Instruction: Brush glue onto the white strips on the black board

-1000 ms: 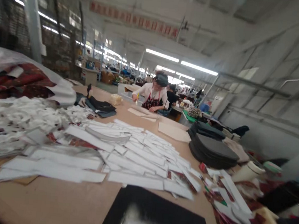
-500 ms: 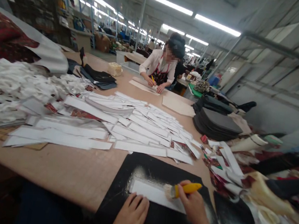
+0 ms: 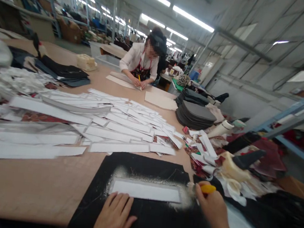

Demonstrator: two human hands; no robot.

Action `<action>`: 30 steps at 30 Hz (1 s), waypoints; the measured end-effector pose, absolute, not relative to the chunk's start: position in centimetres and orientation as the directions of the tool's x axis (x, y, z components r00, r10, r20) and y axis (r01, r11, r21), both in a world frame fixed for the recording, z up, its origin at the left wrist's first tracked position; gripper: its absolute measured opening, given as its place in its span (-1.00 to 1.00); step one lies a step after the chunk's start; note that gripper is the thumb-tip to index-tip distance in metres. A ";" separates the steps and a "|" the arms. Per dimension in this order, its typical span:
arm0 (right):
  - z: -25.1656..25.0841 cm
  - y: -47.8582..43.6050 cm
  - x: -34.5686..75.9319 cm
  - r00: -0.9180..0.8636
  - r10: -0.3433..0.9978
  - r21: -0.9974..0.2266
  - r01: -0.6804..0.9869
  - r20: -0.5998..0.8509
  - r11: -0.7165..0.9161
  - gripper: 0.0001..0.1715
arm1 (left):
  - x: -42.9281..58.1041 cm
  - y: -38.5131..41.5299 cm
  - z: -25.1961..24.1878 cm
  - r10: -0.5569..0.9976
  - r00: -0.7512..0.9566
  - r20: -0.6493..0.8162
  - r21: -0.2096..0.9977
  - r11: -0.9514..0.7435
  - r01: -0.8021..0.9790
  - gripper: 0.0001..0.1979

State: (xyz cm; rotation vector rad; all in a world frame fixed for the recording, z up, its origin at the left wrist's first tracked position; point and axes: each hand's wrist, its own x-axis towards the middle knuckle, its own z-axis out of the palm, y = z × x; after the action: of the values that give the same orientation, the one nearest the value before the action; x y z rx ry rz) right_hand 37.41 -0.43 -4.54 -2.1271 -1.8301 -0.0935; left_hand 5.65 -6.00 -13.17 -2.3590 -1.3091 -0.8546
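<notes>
A white strip with a grey border (image 3: 146,191) lies flat on a black sheet (image 3: 140,221), with pale residue around its edges. My left hand (image 3: 116,211) rests palm down at the strip's left end, fingertips touching its lower edge and fingers stretched out. In my right hand (image 3: 210,203) is a brush with a yellow handle (image 3: 208,189). Its pale bristles (image 3: 191,188) are just right of the strip, near the sheet's right side; whether they touch the sheet is unclear.
Many white strips (image 3: 128,128) cover the table (image 3: 35,188) beyond the sheet. Scraps (image 3: 205,148) and dark stacked pieces (image 3: 195,115) lie at the right. Across the table a person (image 3: 141,62) works with a yellow tool. A dark-haired head (image 3: 287,219) shows lower right.
My right hand has moved the brush rightward off the strip, uncovering its right end. My left hand still rests at the strip's left part. The view has turned to the right.
</notes>
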 end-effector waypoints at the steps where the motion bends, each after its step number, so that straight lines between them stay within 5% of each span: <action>1: -4.3 0.1 36.2 0.123 0.960 -0.275 0.960 0.252 -0.051 -0.60 | 6.0 -6.1 -13.0 0.674 0.398 0.623 0.037 -0.533 0.845 -0.67; 6: -3.8 2.2 24.6 -0.390 0.904 -0.542 0.728 0.177 0.420 -0.73 | 7.7 -6.4 -12.9 0.753 0.448 0.481 0.100 -0.555 0.826 -0.46; 12: -3.1 4.0 15.7 -0.784 0.620 -0.462 0.538 0.033 0.705 -0.93 | 7.9 -6.1 -14.2 0.784 0.484 0.389 0.134 -0.568 0.812 -0.40; 15: -2.6 5.2 14.7 -0.783 0.619 -0.317 0.572 0.064 0.757 -0.90 | 8.0 -5.8 -14.9 0.761 0.492 0.422 0.078 -0.571 0.817 -0.41; 20: -2.3 5.1 14.3 -0.863 0.503 -0.395 0.478 -0.046 0.784 -0.95 | 8.2 -5.6 -15.8 0.730 0.482 0.485 0.060 -0.578 0.814 -0.36; 23: -2.4 5.3 14.1 -0.780 0.624 -0.281 0.591 0.038 0.756 -0.91 | 8.1 -5.8 -15.6 0.754 0.492 0.434 0.077 -0.576 0.814 -0.40; 30: -3.4 4.9 17.9 -0.658 0.753 -0.376 0.702 -0.017 0.605 -0.85 | 7.9 -6.2 -14.4 0.801 0.485 0.350 0.143 -0.558 0.817 -0.43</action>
State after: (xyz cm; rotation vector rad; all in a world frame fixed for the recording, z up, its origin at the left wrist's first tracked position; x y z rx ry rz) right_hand 17.91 4.87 -3.39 -1.2249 -2.6837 0.5341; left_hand 7.94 -6.18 -14.41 -2.6703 -1.4557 -0.5937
